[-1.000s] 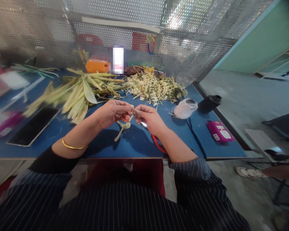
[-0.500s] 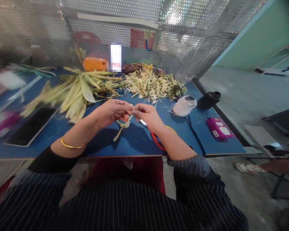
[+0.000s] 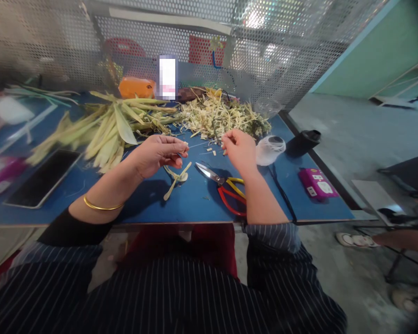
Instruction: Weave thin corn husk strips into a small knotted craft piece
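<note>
My left hand (image 3: 162, 153) is closed in a pinch, with a small pale bit of corn husk showing at the fingertips. Just below it is a knotted husk strip (image 3: 176, 178); whether it hangs from the hand or lies on the table I cannot tell. A thin pale line like thread stretches from the left fingertips toward my right hand (image 3: 240, 148), whose fingers are pinched together near the husk scraps. Scissors (image 3: 216, 178) with red and yellow handles lie partly under my right forearm. A white thread spool (image 3: 270, 150) is beside the right hand.
Corn husks (image 3: 107, 130) and a heap of husk scraps (image 3: 223, 113) lie at the back of the blue table (image 3: 195, 208). A phone (image 3: 43, 178) is left. To the right are a black cone (image 3: 303, 143) and a purple packet (image 3: 317, 184). A perforated metal screen (image 3: 153, 37) stands behind.
My hands have parted: the right has moved right and slightly away from me, while the left has stayed nearly in place. The scissors are now largely uncovered.
</note>
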{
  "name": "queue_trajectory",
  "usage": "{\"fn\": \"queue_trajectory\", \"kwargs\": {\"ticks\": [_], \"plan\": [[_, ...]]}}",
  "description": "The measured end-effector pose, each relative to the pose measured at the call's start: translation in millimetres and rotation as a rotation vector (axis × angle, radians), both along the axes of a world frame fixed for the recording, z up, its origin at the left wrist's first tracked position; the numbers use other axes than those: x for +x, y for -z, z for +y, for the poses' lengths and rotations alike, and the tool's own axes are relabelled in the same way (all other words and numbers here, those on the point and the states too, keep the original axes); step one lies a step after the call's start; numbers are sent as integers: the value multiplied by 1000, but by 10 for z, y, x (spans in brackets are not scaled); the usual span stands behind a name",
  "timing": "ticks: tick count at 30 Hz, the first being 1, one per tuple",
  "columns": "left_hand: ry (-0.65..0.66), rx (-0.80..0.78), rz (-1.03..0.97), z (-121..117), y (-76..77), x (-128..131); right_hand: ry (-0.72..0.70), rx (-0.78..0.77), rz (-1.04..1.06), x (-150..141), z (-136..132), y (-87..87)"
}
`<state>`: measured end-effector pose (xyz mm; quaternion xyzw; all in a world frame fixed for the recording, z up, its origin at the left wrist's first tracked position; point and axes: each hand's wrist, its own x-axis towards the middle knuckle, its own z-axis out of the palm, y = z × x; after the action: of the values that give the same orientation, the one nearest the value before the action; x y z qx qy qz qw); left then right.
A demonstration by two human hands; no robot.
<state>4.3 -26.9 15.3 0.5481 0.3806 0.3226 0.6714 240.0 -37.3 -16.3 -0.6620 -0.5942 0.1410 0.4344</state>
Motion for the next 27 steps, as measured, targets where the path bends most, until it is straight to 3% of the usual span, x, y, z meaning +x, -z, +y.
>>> {"fn": "queue_trajectory", "kwargs": {"ticks": [3,5,6,8,11,13,16,18,23,27], "plan": [[-40,46,45,-8,-23,-4,167,-192,-589,92,39,50],[-53,64,63,-18,-27,0,148,-325,-757,91,21,73],[-55,72,67,-23,-24,4,139,-328,-796,78,-2,71],[-61,90,66,-35,-13,15,172,-161,-816,35,-67,36],[-74,115,54,-56,7,41,175,257,-652,-60,-180,-58],[-67,125,55,-72,16,59,2,406,-408,-144,-244,-102],[-32,136,80,-98,24,79,-365,387,-69,-285,-298,-101],[-5,140,105,-109,27,85,-497,343,47,-362,-309,-73],[15,115,113,-116,19,93,-532,334,134,-437,-326,-50],[-12,104,84,-122,4,100,-530,233,248,-437,-358,-84]]}}
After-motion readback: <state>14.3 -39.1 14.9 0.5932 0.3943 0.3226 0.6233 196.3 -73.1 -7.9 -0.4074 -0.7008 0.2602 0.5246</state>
